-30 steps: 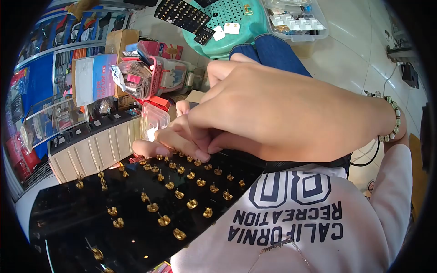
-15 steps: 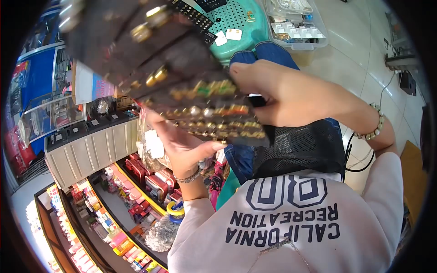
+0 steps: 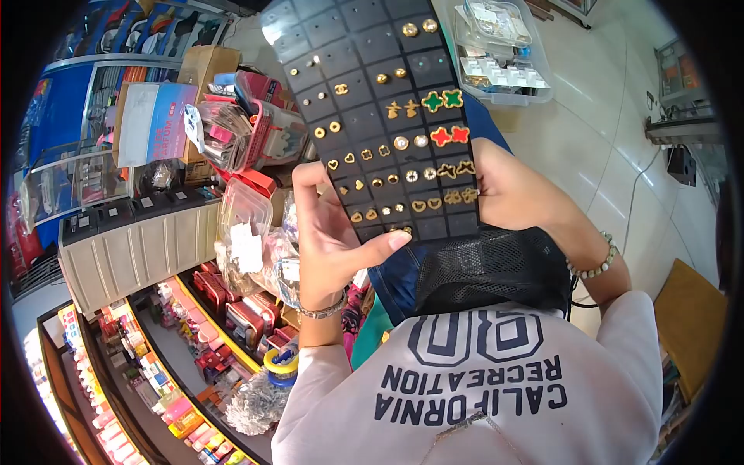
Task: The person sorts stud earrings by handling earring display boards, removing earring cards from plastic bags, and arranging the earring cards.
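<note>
From my seat far away, I see pale, ridged drawers [image 3: 143, 252] on the left. Beyond them sits a pink plastic basket [image 3: 261, 133]. Next comes the left hand [image 3: 329, 244], pinching the flat black board [image 3: 459, 225], its thumb pressed on the front by the near edge. The board is tilted up in the middle, between both hands. It is smooth and shiny, with thin lines making squares, and gold earrings dot it: round balls, hearts, green flowers [image 3: 432, 102] and red flowers [image 3: 441, 137]. Nearer, a black net cloth [image 3: 500, 271] lies over the lap. Far off is a clear plastic tub [image 3: 535, 96]. The right hand [image 3: 518, 186] touches the board's right edge; its fingers are hidden, so I cannot tell if they pinch. Its bracelet [image 3: 594, 264] has round beads.
</note>
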The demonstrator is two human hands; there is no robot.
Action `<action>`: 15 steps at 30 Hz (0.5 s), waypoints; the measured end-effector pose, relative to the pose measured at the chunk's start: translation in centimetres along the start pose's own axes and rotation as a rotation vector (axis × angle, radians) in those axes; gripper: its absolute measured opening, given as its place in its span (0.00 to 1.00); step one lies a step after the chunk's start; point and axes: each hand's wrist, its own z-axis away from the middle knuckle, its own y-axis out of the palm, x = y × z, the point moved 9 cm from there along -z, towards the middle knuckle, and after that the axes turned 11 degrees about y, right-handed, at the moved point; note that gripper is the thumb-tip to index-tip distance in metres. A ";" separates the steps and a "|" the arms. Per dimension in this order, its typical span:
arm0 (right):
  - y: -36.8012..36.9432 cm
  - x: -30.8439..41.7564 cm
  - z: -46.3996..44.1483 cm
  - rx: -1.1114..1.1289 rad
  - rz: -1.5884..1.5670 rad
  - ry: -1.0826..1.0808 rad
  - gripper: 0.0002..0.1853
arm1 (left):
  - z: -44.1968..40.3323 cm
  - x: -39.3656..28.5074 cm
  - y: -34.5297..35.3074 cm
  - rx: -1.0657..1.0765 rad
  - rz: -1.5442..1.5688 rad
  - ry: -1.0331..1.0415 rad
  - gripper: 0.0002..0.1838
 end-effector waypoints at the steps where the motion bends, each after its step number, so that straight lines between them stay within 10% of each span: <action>1: 0.1 -0.6 0.0 -0.013 -0.045 0.047 0.20 | 0.1 0.2 -0.1 -0.004 -0.020 -0.018 0.39; 15: -0.1 -3.3 0.0 -0.047 -0.271 0.054 0.15 | 0.4 1.1 0.6 0.031 -0.058 -0.036 0.36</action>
